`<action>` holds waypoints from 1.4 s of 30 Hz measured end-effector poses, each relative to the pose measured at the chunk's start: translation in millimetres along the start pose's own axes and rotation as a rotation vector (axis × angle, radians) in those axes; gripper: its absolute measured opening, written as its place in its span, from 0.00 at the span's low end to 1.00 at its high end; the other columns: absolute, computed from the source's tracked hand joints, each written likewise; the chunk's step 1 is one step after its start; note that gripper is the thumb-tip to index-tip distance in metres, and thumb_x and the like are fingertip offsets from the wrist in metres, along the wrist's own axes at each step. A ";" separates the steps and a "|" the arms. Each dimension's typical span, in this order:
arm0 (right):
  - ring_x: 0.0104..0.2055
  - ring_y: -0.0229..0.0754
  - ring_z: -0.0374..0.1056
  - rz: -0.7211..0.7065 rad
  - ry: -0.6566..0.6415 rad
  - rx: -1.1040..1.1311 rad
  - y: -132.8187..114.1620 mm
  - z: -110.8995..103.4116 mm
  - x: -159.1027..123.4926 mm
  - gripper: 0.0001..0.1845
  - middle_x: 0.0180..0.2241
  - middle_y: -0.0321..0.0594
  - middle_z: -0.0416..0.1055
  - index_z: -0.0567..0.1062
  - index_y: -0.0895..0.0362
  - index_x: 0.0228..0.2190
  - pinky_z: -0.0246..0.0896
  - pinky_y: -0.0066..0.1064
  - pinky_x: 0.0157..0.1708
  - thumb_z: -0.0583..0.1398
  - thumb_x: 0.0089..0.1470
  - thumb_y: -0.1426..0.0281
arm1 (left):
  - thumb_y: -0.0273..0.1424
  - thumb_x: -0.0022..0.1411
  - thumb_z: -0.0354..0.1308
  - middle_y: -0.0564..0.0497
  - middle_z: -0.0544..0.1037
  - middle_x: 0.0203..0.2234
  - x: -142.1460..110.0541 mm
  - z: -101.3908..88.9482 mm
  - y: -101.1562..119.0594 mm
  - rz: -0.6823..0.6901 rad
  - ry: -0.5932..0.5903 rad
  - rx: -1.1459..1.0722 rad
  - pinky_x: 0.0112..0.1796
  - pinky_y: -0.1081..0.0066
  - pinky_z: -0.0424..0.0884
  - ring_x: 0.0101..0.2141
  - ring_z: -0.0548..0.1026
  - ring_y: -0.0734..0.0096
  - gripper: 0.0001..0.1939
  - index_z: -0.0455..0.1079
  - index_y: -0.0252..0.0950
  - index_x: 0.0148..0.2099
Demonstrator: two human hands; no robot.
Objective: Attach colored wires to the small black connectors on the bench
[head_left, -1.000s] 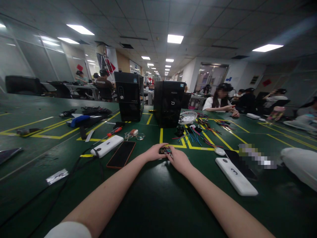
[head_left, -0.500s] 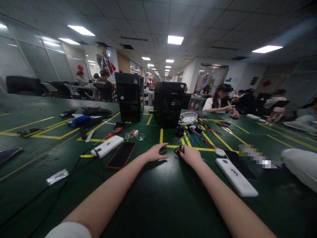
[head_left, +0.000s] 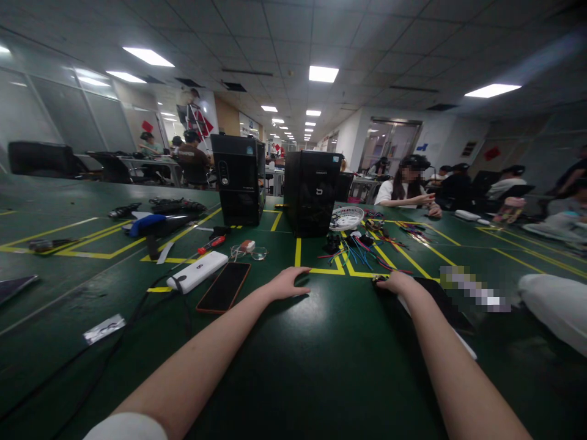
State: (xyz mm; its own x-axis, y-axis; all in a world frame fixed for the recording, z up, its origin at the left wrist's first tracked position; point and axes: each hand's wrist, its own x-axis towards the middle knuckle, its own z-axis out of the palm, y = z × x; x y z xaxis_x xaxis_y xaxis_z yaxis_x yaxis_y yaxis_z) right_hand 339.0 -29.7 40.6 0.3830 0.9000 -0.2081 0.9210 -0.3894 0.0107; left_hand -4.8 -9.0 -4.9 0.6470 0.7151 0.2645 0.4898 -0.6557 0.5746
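Small dark part [head_left: 378, 280] under right hand [head_left: 398, 283]: mostly covered, kind unclear. White power bank [head_left: 463, 345] right of forearm: largely hidden by arm. Pixelated patch [head_left: 474, 290] masks item near right. White object [head_left: 557, 305] cut by right edge.

Two bare forearms, white short sleeve [head_left: 126, 426] at left

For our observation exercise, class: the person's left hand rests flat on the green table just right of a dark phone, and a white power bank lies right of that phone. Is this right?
Not quite. The head view shows the white power bank left of the dark phone, not right. The left hand does rest flat on the green table right of the phone.
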 end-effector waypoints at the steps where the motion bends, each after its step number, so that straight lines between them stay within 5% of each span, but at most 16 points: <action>1: 0.35 0.48 0.69 -0.001 -0.009 0.008 2.5 0.0 1.4 0.20 0.34 0.49 0.72 0.75 0.60 0.27 0.60 0.32 0.30 0.57 0.44 0.55 | 0.41 0.51 0.59 0.44 0.65 0.53 -0.2 -0.4 0.5 0.004 -0.004 0.004 0.51 0.60 0.58 0.51 0.63 0.57 0.33 0.58 0.38 0.57; 7: 0.37 0.45 0.69 0.001 0.043 0.027 8.4 -11.8 -2.0 0.22 0.36 0.50 0.72 0.75 0.61 0.31 0.58 0.27 0.29 0.54 0.49 0.55 | 0.39 0.51 0.60 0.45 0.66 0.51 -0.4 -3.0 5.7 0.005 -0.010 -0.001 0.51 0.61 0.59 0.50 0.64 0.58 0.30 0.61 0.39 0.56; 13: 0.38 0.44 0.67 -0.063 0.178 0.052 17.2 -19.5 -2.9 0.17 0.39 0.51 0.71 0.72 0.64 0.38 0.56 0.27 0.29 0.52 0.52 0.67 | 0.39 0.51 0.59 0.45 0.67 0.50 -0.1 -2.7 6.3 0.019 -0.016 0.023 0.50 0.61 0.59 0.50 0.65 0.58 0.28 0.62 0.38 0.54; 21: 0.25 0.37 0.66 -0.122 0.090 0.174 10.8 -26.0 -15.1 0.17 0.25 0.42 0.72 0.71 0.63 0.41 0.53 0.26 0.25 0.53 0.48 0.74 | 0.38 0.52 0.59 0.46 0.69 0.49 0.5 -2.2 4.6 0.041 -0.011 0.011 0.50 0.62 0.59 0.49 0.65 0.59 0.24 0.65 0.39 0.52; 42: 0.24 0.37 0.67 -0.138 0.066 0.203 9.1 -27.8 -19.0 0.20 0.25 0.42 0.72 0.70 0.64 0.44 0.53 0.25 0.23 0.55 0.46 0.73 | 0.38 0.55 0.55 0.46 0.69 0.48 0.5 -2.7 5.3 0.063 -0.018 0.047 0.49 0.62 0.60 0.48 0.66 0.60 0.22 0.64 0.39 0.52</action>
State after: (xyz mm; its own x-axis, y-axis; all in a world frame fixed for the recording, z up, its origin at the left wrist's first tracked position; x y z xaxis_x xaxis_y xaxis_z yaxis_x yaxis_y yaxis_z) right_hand 342.0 -44.9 71.8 0.2644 0.9557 -0.1295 0.9343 -0.2871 -0.2114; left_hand -3.4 -11.5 0.3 0.6875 0.6682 0.2844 0.4747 -0.7099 0.5203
